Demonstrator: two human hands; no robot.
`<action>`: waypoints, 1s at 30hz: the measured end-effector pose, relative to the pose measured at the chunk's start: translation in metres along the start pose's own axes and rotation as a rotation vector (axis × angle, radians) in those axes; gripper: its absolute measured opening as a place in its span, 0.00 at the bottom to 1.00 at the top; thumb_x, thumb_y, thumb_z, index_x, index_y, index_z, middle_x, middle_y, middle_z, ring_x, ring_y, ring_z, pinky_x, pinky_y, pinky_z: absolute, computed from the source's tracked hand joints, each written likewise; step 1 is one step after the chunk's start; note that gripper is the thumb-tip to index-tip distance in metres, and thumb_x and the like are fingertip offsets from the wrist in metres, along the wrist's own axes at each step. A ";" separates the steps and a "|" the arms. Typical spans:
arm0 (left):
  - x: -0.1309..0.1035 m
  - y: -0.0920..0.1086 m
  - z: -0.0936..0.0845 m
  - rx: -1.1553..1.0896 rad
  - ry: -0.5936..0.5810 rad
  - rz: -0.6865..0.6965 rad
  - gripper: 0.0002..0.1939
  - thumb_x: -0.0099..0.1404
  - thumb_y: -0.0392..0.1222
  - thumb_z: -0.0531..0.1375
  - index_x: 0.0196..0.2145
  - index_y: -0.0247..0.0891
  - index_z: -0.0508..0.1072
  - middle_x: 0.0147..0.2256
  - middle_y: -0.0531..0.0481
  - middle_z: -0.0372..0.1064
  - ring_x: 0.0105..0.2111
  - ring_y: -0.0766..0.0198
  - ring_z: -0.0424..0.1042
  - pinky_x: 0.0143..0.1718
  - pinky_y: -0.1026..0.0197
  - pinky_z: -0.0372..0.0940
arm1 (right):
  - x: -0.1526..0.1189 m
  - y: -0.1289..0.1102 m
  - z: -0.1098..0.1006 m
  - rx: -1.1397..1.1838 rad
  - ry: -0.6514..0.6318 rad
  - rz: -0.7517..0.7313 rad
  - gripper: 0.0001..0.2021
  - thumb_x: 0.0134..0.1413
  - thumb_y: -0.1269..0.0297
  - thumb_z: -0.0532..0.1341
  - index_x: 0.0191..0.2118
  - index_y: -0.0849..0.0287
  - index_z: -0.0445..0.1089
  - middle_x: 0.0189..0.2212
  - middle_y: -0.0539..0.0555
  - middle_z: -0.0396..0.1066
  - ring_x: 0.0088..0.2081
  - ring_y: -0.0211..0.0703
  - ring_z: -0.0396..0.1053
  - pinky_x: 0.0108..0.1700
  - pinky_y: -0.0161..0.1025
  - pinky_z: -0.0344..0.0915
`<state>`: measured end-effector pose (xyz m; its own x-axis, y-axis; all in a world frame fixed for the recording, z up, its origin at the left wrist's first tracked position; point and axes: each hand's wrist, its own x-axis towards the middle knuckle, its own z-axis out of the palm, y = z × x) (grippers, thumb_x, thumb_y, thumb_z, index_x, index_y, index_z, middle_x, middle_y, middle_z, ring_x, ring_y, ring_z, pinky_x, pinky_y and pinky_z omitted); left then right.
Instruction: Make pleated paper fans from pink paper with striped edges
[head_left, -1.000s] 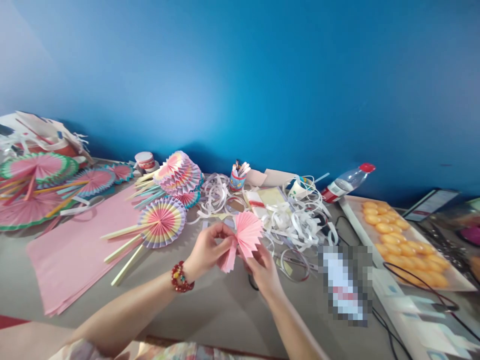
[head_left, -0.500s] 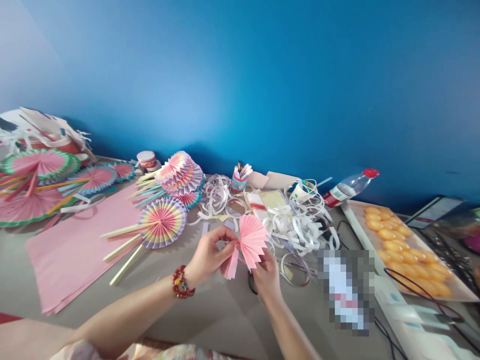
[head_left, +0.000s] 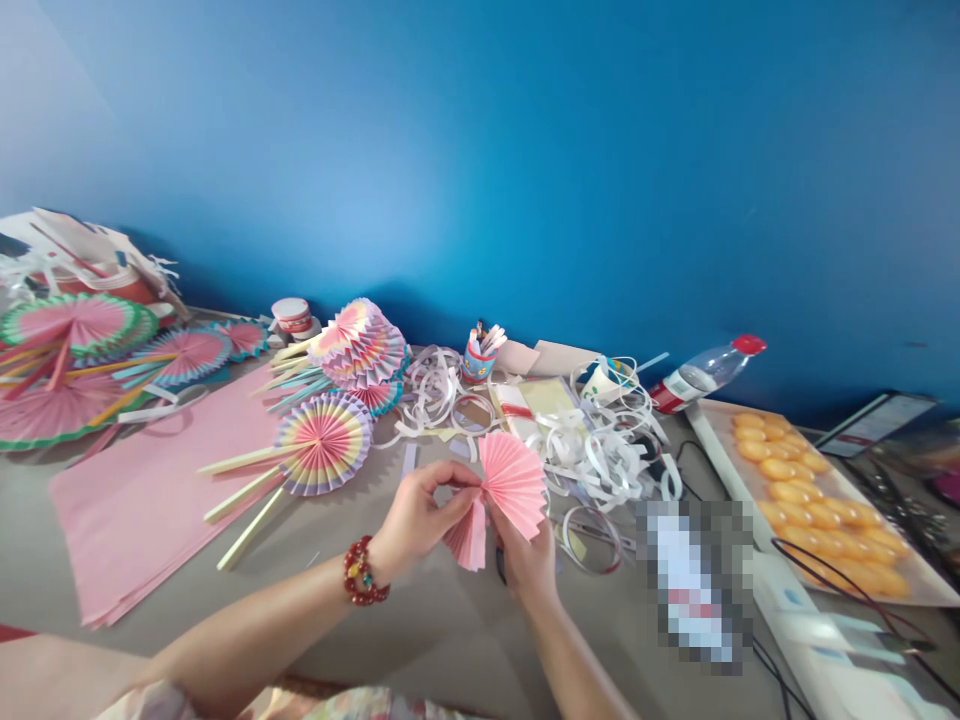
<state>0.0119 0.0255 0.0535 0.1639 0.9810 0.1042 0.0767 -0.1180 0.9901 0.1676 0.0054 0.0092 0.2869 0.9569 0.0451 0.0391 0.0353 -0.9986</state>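
Note:
A pleated pink paper fan [head_left: 515, 484] is spread between my hands, its folds fanning out to the right and a second part hanging below. My left hand [head_left: 431, 508], with a red bead bracelet [head_left: 365, 570] on the wrist, pinches the fan at its gathered middle. From the right, my right hand [head_left: 527, 562] grips it from behind and below; some of those fingers are hidden by the paper. To the left lies a round fan [head_left: 324, 443] in pink, yellow and purple with pale yellow sticks. Beneath its sticks are pink paper sheets [head_left: 157, 510].
Curled white paper strips [head_left: 600, 450] lie behind my hands. A pen cup [head_left: 480, 358] stands near the blue wall. On the right are a red-capped bottle [head_left: 709, 372], a tray of yellow-orange items [head_left: 817, 500] and black cables. More folded fans [head_left: 82, 330] pile up at far left.
The fan's right half has opened out wider and tipped downward. My right hand has shifted its fingers up toward the fan's middle, while my left keeps its pinch.

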 end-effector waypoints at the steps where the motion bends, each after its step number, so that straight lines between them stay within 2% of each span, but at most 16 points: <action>1: 0.000 -0.001 0.000 -0.020 -0.006 -0.004 0.04 0.63 0.37 0.61 0.35 0.36 0.76 0.33 0.47 0.75 0.35 0.61 0.73 0.38 0.63 0.66 | 0.000 0.001 0.000 -0.005 -0.012 0.006 0.15 0.45 0.53 0.69 0.32 0.62 0.76 0.17 0.50 0.68 0.23 0.41 0.65 0.23 0.35 0.61; 10: 0.003 -0.008 0.001 -0.167 -0.033 -0.061 0.06 0.62 0.41 0.63 0.33 0.35 0.74 0.31 0.49 0.73 0.31 0.65 0.71 0.34 0.65 0.65 | 0.001 -0.002 0.002 0.107 -0.058 0.090 0.18 0.44 0.51 0.69 0.36 0.61 0.76 0.27 0.54 0.76 0.31 0.46 0.72 0.31 0.38 0.67; 14: 0.001 -0.006 0.002 -0.182 -0.026 -0.050 0.07 0.62 0.41 0.63 0.35 0.35 0.75 0.32 0.48 0.73 0.32 0.64 0.71 0.34 0.65 0.65 | 0.002 -0.002 0.003 0.175 -0.060 0.141 0.16 0.45 0.53 0.69 0.35 0.61 0.75 0.29 0.54 0.76 0.29 0.44 0.72 0.30 0.37 0.67; 19: 0.001 -0.005 0.003 -0.169 -0.020 -0.056 0.07 0.62 0.42 0.63 0.33 0.35 0.75 0.31 0.49 0.73 0.31 0.65 0.70 0.34 0.65 0.64 | 0.003 -0.002 0.004 0.162 -0.067 0.107 0.15 0.46 0.54 0.69 0.35 0.61 0.74 0.30 0.54 0.77 0.31 0.45 0.72 0.32 0.37 0.68; 24: 0.003 -0.007 0.003 -0.196 -0.037 -0.117 0.08 0.61 0.44 0.64 0.32 0.35 0.73 0.29 0.50 0.71 0.29 0.65 0.69 0.32 0.65 0.64 | 0.002 -0.002 0.002 0.133 -0.077 0.056 0.14 0.49 0.55 0.68 0.36 0.61 0.75 0.32 0.55 0.77 0.33 0.46 0.73 0.35 0.38 0.69; 27: 0.003 -0.006 0.002 -0.141 -0.045 -0.098 0.09 0.62 0.44 0.63 0.33 0.35 0.73 0.30 0.49 0.72 0.31 0.63 0.71 0.35 0.64 0.65 | 0.003 -0.003 0.001 0.114 -0.092 0.032 0.14 0.50 0.56 0.67 0.37 0.61 0.75 0.33 0.56 0.78 0.34 0.47 0.73 0.36 0.38 0.70; 30: 0.003 -0.003 -0.001 0.018 -0.026 0.002 0.08 0.63 0.43 0.61 0.38 0.36 0.73 0.37 0.47 0.74 0.38 0.60 0.72 0.43 0.60 0.65 | 0.003 -0.005 0.001 0.097 -0.106 0.029 0.14 0.49 0.56 0.67 0.37 0.61 0.75 0.33 0.57 0.78 0.33 0.47 0.74 0.35 0.38 0.70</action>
<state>0.0111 0.0287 0.0512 0.1900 0.9763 0.1036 0.0941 -0.1232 0.9879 0.1674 0.0083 0.0140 0.1838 0.9828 0.0180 -0.0622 0.0299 -0.9976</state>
